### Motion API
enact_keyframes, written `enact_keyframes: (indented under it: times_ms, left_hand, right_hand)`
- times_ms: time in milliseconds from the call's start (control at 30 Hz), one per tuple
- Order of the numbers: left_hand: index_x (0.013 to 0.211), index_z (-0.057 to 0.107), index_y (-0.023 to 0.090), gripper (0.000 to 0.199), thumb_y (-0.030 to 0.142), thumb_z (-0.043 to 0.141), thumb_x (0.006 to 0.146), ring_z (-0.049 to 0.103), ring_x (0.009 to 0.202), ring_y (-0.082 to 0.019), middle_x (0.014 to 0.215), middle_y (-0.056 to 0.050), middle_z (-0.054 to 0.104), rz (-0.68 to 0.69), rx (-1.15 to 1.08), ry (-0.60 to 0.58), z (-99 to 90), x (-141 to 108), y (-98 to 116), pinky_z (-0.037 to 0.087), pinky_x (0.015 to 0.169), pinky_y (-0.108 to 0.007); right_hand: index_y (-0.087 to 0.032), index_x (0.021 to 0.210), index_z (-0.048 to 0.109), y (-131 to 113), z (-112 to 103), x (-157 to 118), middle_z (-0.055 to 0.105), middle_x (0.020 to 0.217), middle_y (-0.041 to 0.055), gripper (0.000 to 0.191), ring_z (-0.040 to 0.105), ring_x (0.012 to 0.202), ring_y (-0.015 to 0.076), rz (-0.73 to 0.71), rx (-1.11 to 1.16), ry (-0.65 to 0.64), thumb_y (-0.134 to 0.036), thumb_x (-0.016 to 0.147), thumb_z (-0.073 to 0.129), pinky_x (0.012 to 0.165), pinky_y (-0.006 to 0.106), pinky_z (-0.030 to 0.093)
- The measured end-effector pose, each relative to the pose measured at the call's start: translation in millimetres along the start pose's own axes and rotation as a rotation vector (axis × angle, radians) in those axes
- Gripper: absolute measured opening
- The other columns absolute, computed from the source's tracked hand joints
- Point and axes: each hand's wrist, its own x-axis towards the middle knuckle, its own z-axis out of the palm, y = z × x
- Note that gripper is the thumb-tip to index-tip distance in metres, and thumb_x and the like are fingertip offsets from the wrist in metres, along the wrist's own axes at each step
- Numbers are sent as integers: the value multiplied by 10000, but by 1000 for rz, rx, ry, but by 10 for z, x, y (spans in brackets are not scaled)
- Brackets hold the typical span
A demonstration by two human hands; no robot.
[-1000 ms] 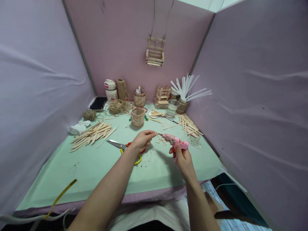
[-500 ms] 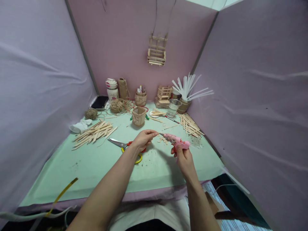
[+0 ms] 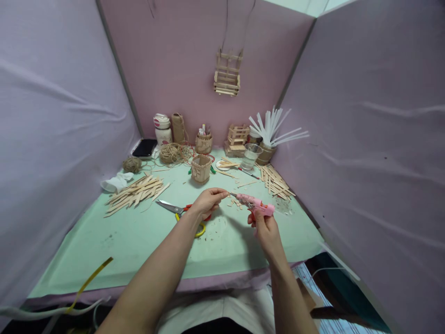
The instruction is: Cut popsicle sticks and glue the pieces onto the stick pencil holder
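Observation:
My right hand (image 3: pixel 264 226) is wrapped round the handle of a pink hot glue gun (image 3: pixel 256 204), its metal nozzle pointing left. At the nozzle's tip, my left hand (image 3: pixel 210 201) pinches with thumb and forefinger; whatever lies between them is too small to make out. Scissors (image 3: pixel 173 207) with red and yellow handles lie open under my left wrist, partly covered by it. Small wood bits (image 3: pixel 238 204) are scattered on the table beneath the nozzle. Beyond my hands stands a small basket made of wooden sticks (image 3: pixel 200 169).
Flat wooden sticks are piled at left (image 3: pixel 137 192) and right (image 3: pixel 276 181). Along the back stand a white bottle (image 3: pixel 162 132), a twine roll (image 3: pixel 178 128), a plastic cup of liquid (image 3: pixel 250 157) and a pot of white glue sticks (image 3: pixel 269 127). A stick swing (image 3: pixel 227 76) hangs above.

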Motion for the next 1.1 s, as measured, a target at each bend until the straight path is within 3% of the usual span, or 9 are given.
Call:
enact_keyframes:
  times_ms: [1100]
  left_hand:
    - [767,660,131,451,444,846,502,196,403,-15,490,97,340,6,-22,-3,7,-12,13,82,406,-212]
  right_hand:
    - [-189,731,532,53,-9,14,535,681,15,485,451,586,137,-8,-3,-8,-638,871,415,495,247,341]
